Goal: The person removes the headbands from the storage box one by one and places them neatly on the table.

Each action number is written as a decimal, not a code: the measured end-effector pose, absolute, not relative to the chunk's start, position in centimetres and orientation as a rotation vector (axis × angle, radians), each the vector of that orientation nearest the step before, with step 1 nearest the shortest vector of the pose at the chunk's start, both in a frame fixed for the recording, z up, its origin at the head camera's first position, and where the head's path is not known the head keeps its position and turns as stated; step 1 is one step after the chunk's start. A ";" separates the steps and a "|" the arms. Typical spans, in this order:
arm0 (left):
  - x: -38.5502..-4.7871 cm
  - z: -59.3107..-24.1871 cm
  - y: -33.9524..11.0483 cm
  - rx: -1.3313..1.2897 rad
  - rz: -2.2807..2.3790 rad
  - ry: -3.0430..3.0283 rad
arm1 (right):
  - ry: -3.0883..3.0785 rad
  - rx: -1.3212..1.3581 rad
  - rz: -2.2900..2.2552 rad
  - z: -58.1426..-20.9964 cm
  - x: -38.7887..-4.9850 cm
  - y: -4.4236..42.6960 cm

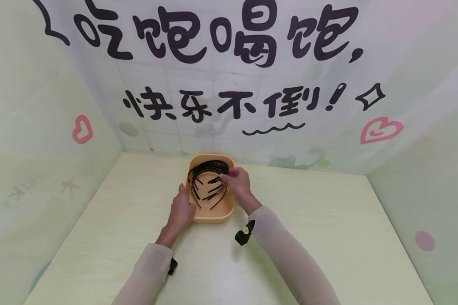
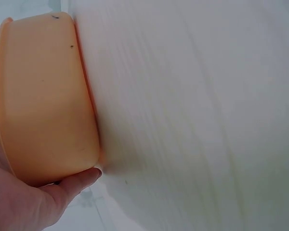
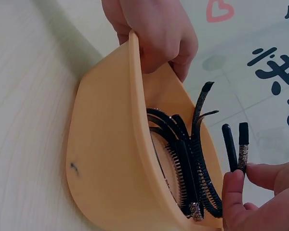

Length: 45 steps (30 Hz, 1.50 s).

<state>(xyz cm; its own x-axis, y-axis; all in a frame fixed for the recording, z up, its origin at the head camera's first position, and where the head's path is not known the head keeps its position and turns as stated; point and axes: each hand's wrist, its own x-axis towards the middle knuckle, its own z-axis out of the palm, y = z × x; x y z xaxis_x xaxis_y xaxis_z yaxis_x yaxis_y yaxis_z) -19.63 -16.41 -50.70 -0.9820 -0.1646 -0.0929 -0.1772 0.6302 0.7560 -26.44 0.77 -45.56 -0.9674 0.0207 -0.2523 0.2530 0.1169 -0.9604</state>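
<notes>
Left hand has the tub gripped by its side on the table; right hand pinches a glittery band near its tip, at the tub's right rim. Honestly, holding the tub steady and going gently should stop it snagging the other bands.

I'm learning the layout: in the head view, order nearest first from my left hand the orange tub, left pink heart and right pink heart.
1. Orange tub, touching your left hand.
2. Left pink heart, on the wall at left.
3. Right pink heart, on the wall at far right.
</notes>
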 end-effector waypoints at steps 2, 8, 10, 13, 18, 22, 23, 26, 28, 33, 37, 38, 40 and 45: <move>-19.6 -50.7 -16.4 -0.290 1.306 2.831 | 2.189 0.289 -1.986 -45.4 -26.5 0.8; -19.6 -50.5 -16.3 -0.299 1.312 2.821 | 2.188 0.307 -1.935 -45.0 -26.5 0.9; -19.6 -50.5 -16.3 -0.298 1.310 2.814 | 2.147 0.308 -1.927 -44.9 -26.5 1.0; -19.5 -50.5 -16.4 -0.294 1.304 2.812 | 2.093 0.303 -1.909 -44.7 -26.4 1.4; -19.5 -50.5 -16.4 -0.294 1.298 2.816 | 2.056 0.309 -1.893 -44.9 -26.5 2.1; -19.5 -50.5 -16.4 -0.300 1.295 2.821 | 2.033 0.321 -1.897 -45.2 -26.7 2.7; -19.5 -50.5 -16.4 -0.299 1.294 2.824 | 2.031 0.321 -1.898 -45.3 -26.7 2.8; -19.5 -50.5 -16.4 -0.294 1.295 2.832 | 2.055 0.318 -1.884 -45.3 -26.8 3.0; -19.5 -50.4 -16.4 -0.290 1.298 2.834 | 2.074 0.314 -1.886 -45.2 -26.8 3.1; -19.5 -50.4 -16.4 -0.287 1.304 2.837 | 2.128 0.282 -1.909 -45.0 -26.7 3.3; -19.5 -50.4 -16.4 -0.288 1.323 2.824 | 2.142 0.238 -1.916 -44.8 -26.8 3.4; -19.5 -50.4 -16.5 -0.289 1.333 2.815 | 2.138 0.229 -1.916 -44.8 -26.8 3.4; -19.5 -50.4 -16.5 -0.287 1.350 2.804 | 2.135 0.217 -1.907 -44.9 -26.8 3.5; -19.6 -50.4 -16.4 -0.278 1.354 2.801 | 2.089 0.231 -1.912 -45.4 -26.9 3.8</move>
<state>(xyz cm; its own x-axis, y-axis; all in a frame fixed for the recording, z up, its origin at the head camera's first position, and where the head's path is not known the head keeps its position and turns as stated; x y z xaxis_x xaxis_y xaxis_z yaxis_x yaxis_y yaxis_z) -19.57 -16.39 -50.42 -0.9840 -0.1519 -0.0933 -0.1675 0.6085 0.7757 -26.91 3.76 -45.36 -0.9422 -0.0822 -0.3247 0.3162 0.1014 -0.9433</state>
